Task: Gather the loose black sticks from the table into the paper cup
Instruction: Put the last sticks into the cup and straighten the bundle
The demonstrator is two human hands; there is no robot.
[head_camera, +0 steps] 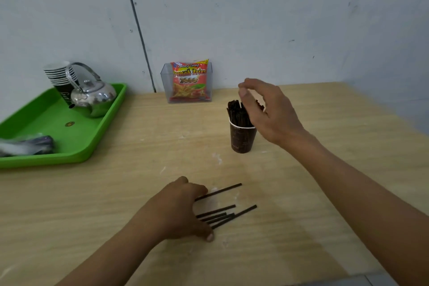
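Pale grey-blue walls meet in a corner behind a light wooden table [130, 193], and a dark cord runs down the wall to the table's back edge. A dark paper cup [242, 139] with a white rim stands upright towards the back right of the table, packed with black sticks [235, 114] that rise well above its rim. The right hand [267, 109] hovers just above and beside those sticks, its fingers bent and its thumb close to the fingertips. It is blurred, so I cannot tell whether they pinch anything. Nearer the front edge, the loose sticks [216, 213] lie flat on the wood, well apart from the cup. One lies a little apart on the far side, and the rest fan out close together, some crossing. The left hand [178, 206] rests over their left ends, back upward, with the thumb stretched out and its tip on the table. The other fingers are hidden beneath the hand, so I cannot tell whether they grip the sticks or only press on them. At the left sits a green tray [76, 146] holding a shiny metal kettle [94, 97], a stack of paper cups [59, 76] behind it, and a blurred wrapped bundle [25, 145] at its near end. Against the back wall stands a clear plastic box [164, 86] holding a red snack packet [189, 81] upright.
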